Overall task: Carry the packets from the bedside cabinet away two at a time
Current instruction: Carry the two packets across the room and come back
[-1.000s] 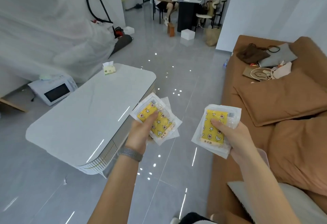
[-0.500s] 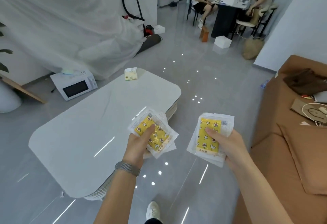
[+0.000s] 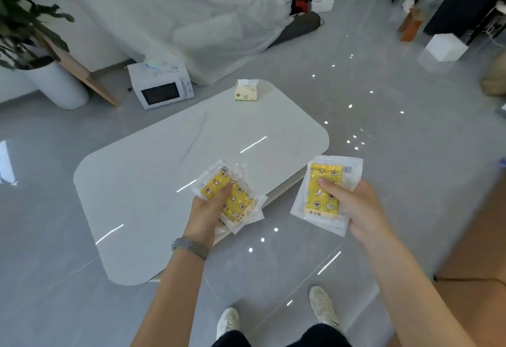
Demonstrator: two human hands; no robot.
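The left hand (image 3: 205,215) grips a small stack of clear packets (image 3: 232,196) with yellow star-printed contents, thumb pressed on top, above the near edge of a white rounded table (image 3: 153,182). The right hand (image 3: 358,209) holds a second stack of packets (image 3: 323,190) the same way, just beyond the table's corner, over the grey tiled floor (image 3: 410,155). The two hands are apart. A tissue pack (image 3: 246,93) sits at the table's far end.

Single head-worn view, wide-angle, looking forward and steeply down; white table (image 3: 164,182) mid-frame, shoes (image 3: 323,305) at bottom edge.
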